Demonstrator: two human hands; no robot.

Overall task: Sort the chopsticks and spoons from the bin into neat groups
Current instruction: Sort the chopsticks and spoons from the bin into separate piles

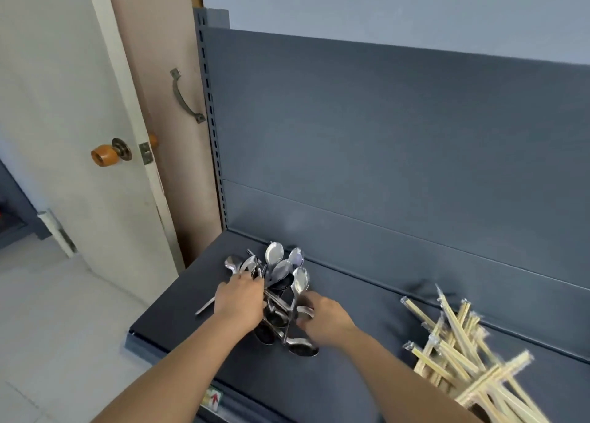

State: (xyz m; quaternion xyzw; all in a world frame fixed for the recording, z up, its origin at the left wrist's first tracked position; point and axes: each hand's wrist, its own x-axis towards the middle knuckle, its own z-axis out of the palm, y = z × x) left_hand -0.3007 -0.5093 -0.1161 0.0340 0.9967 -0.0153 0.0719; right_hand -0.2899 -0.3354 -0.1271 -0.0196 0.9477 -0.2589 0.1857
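Observation:
A heap of several shiny metal spoons (281, 272) lies on the dark grey shelf (367, 311) near its left end. My left hand (239, 301) presses against the heap's left side, fingers curled round spoon handles. My right hand (325, 320) grips the heap from the right, fingers closed on spoon handles. Some spoons stick up between the hands, bowls pointing to the back panel. A loose pile of wrapped wooden chopsticks (463, 355) lies crisscrossed at the right, apart from the spoons. No bin is in view.
The shelf's upright grey back panel (399, 151) rises behind the items. A slotted metal post (212, 128) marks the shelf's left end. A white door with an orange knob (103, 156) stands to the left, above a tiled floor.

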